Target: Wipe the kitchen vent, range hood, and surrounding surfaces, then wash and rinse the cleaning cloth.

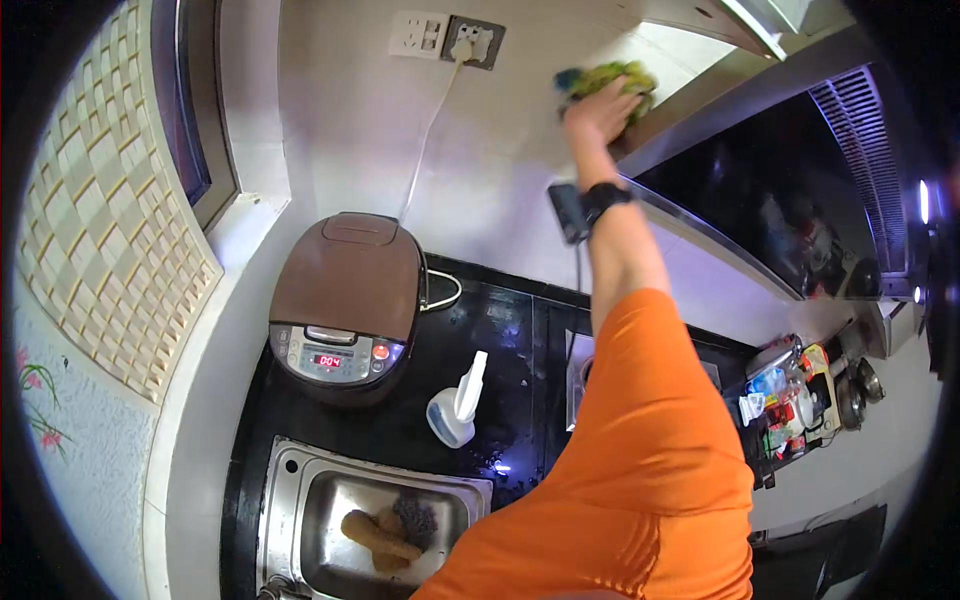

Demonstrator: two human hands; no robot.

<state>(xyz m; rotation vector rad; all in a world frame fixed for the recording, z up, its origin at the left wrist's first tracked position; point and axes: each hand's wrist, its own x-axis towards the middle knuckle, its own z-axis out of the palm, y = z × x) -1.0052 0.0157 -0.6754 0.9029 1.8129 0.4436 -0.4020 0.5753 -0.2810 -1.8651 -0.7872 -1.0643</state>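
Note:
High on the tiled wall point(517, 127), my right hand point(601, 112) holds a crumpled yellow-green cloth point(611, 79) with a dark blue end. Its palm side faces the wall, and the cloth and hand are blurred. The hand is beside the lower edge of the black range hood point(757, 187). A black band with a small box and a cable point(592, 208) circles that wrist. My left hand is out of view. Below the arm, a white spray bottle point(456, 409) stands on the wet black countertop point(502, 337).
A brown rice cooker point(349, 285) with a lit display stands by the window ledge. Its wall side has a plugged socket point(472, 43). The steel sink point(322, 510) holds brown scrubbers point(382, 536) and a dark mesh scourer point(415, 517). Packages and pans point(795, 397) crowd the far right.

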